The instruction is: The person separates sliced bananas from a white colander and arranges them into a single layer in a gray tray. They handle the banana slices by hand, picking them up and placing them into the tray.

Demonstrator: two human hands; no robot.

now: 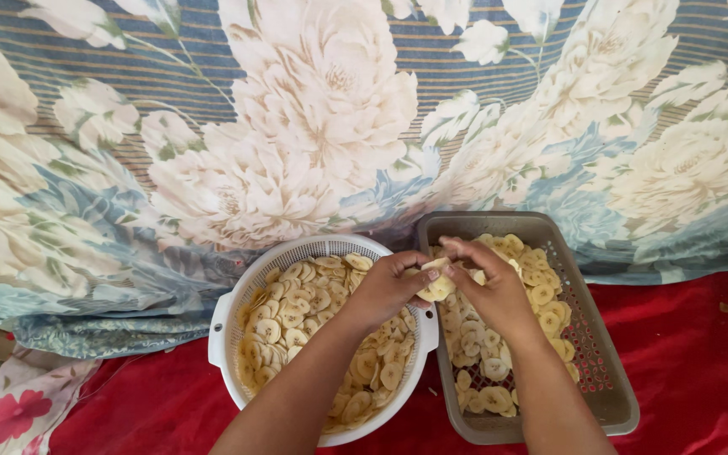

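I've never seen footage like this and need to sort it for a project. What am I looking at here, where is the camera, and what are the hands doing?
There is no machine here: a person works with two bare hands, and the single picture comes from a camera on their head, looking down. The left hand and right hand meet in the middle and together hold a small stack of pale round slices, which look like banana or plantain chips. Below the left hand stands a round white colander full of such slices. Below the right hand is a rectangular grey perforated basket, partly filled with them. Both sit on a red cloth. Behind them lies a large flowered fabric in cream and blue.
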